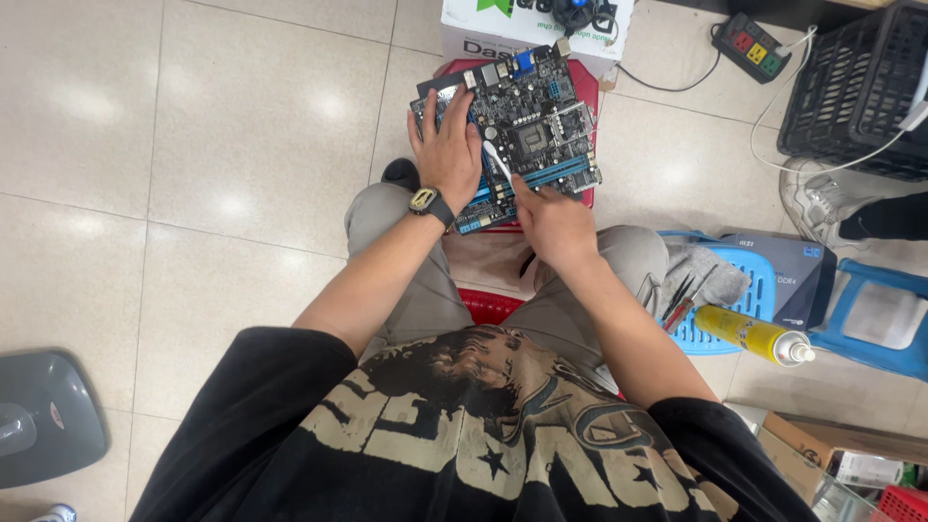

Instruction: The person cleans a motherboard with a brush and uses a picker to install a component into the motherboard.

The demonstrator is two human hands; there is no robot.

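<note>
A dark computer motherboard [541,121] with blue slots lies on a red plastic stool [583,77] in front of my knees. My left hand [448,145], with a wristwatch on the wrist, lies flat on the board's left part, fingers spread. My right hand [551,217] grips a thin white tool [497,162] whose tip touches the board near the blue slots.
A white cardboard box [483,29] stands behind the stool. At right are a blue stool [754,280] with a grey cloth, small tools and a yellow spray can [749,333], a dark box, a black crate [860,87], a power strip [754,43] and another person's shoe [822,198].
</note>
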